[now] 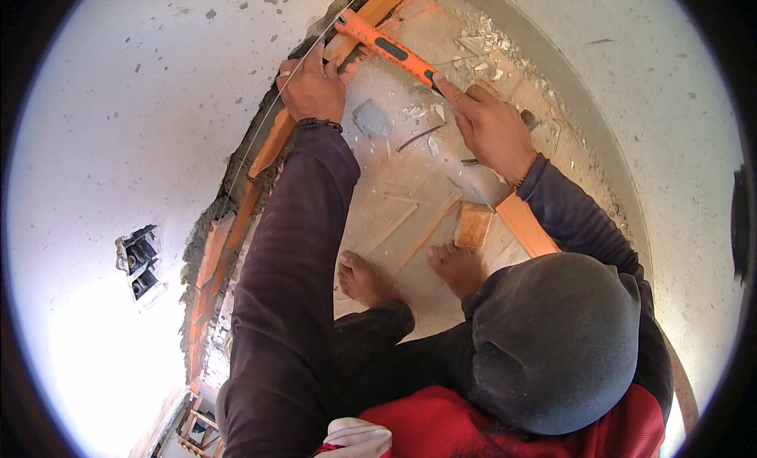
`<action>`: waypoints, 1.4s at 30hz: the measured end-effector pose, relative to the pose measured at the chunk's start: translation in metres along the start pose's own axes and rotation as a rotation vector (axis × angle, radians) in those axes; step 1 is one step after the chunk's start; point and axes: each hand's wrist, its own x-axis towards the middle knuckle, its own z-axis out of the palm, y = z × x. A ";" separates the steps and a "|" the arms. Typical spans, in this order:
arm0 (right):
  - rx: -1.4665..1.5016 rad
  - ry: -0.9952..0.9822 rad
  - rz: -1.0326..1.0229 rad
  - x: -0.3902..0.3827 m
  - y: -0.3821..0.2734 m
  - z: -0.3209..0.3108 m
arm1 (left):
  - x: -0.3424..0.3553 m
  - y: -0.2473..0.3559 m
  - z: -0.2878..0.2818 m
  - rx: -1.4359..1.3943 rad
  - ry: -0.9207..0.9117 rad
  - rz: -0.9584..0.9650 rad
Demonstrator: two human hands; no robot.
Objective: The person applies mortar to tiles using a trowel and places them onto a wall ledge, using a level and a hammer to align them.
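Observation:
My right hand is closed round the end of an orange hammer with black grip patches. The hammer's head end lies close to the wall's foot, just above my left hand. Those left fingers are bent over an orange skirting strip along the wall, their tips partly hidden. Beside them a thin taut string runs along the wall. Rough grey mortar shows behind the strip.
On the dusty floor lie a grey lump, a dark rod, a wooden block, an orange bar and rubble. My bare feet are near the block. A broken-out box opens in the left wall.

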 end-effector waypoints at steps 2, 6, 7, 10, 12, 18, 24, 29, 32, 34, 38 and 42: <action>0.012 0.034 -0.042 0.001 0.002 0.001 | 0.000 -0.004 0.004 -0.007 0.004 -0.019; 0.025 0.002 -0.011 -0.001 -0.004 -0.002 | -0.002 -0.004 0.005 -0.033 0.039 -0.005; 0.023 0.006 -0.020 -0.001 -0.001 -0.001 | -0.002 -0.003 0.005 -0.033 0.036 -0.009; 0.041 0.015 -0.037 0.002 0.001 0.001 | -0.002 -0.006 0.008 -0.053 0.009 -0.024; 0.074 0.014 -0.027 -0.001 -0.002 -0.001 | -0.002 -0.006 0.009 -0.048 0.006 -0.041; 0.092 0.055 -0.067 0.000 0.001 0.002 | -0.001 -0.003 0.010 -0.014 0.002 -0.063; 0.074 0.012 -0.019 -0.002 0.006 0.002 | -0.001 -0.002 0.012 -0.007 0.058 0.018; 0.080 0.035 -0.023 0.001 0.004 -0.003 | 0.000 0.000 0.009 -0.035 0.040 -0.005; 0.147 0.056 -0.035 0.005 -0.001 -0.009 | -0.002 -0.008 0.003 -0.063 0.076 0.005; 0.173 0.102 -0.042 0.000 0.002 -0.013 | -0.010 0.000 -0.005 -0.078 0.165 0.068; 0.235 0.112 0.014 -0.019 0.001 -0.018 | -0.031 0.002 -0.015 -0.158 0.220 -0.022; 0.274 0.076 0.093 -0.033 0.005 -0.012 | -0.039 0.002 -0.020 -0.177 0.259 -0.157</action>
